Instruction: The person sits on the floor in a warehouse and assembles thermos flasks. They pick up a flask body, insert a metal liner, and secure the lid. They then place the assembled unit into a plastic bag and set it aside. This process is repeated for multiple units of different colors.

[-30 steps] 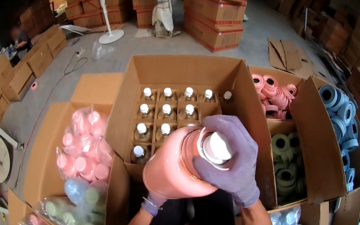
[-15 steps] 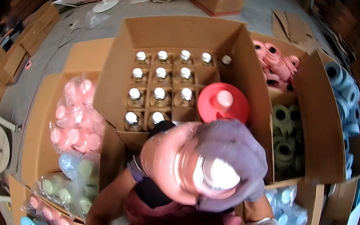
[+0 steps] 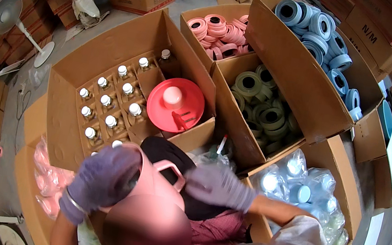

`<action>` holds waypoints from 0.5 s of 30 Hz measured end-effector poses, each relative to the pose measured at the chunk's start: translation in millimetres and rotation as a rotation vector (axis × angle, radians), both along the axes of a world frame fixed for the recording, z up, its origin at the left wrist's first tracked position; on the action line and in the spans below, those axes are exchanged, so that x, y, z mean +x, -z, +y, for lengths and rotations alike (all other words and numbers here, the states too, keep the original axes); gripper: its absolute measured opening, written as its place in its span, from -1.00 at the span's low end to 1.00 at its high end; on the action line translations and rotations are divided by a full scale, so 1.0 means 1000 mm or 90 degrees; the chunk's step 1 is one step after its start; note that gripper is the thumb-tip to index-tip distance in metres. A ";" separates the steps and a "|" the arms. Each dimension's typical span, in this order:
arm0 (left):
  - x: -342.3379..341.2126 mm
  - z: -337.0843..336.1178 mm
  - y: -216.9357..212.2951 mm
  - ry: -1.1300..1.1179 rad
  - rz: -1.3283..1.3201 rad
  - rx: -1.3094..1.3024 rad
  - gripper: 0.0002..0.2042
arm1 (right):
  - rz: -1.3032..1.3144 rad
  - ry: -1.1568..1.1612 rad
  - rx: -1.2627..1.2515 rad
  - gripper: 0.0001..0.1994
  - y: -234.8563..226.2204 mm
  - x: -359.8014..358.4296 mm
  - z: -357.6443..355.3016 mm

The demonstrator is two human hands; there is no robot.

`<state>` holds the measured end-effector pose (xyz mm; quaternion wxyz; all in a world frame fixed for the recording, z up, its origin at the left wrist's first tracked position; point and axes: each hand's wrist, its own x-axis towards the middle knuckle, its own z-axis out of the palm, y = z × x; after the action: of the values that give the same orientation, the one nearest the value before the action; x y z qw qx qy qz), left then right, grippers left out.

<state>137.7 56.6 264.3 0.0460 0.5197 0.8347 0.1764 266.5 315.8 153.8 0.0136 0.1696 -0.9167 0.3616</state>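
Fingers of left hand (image 3: pixel 101 179) wrap pink jug (image 3: pixel 149 209); right hand (image 3: pixel 219 185) fingers loosely apart beside its handle.

We see an open brown carton (image 3: pixel 66 115) of white-capped bottles (image 3: pixel 111 121), flanked by cartons of pink (image 3: pixel 221 28), green (image 3: pixel 262 105) and blue tape rolls (image 3: pixel 326 35)
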 end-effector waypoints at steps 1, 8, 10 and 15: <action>0.004 0.006 0.003 0.025 -0.014 0.013 -0.67 | 0.103 0.049 -0.015 -0.77 -0.002 -0.022 0.022; 0.083 0.014 0.025 -0.069 0.032 -0.115 -0.56 | 0.206 0.197 -0.286 -0.80 0.009 -0.181 0.057; 0.055 0.031 0.056 -0.097 0.085 -0.072 -0.73 | 0.317 0.201 -0.302 -0.81 0.008 -0.237 0.072; -0.012 0.153 0.061 -0.678 0.260 -0.377 -0.88 | 0.129 0.327 -0.336 -0.77 0.024 -0.405 0.180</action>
<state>125.9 209.7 202.8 -0.0665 0.0225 0.9837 -0.1656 -138.0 495.4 130.3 0.2372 -0.0402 -0.7985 0.5518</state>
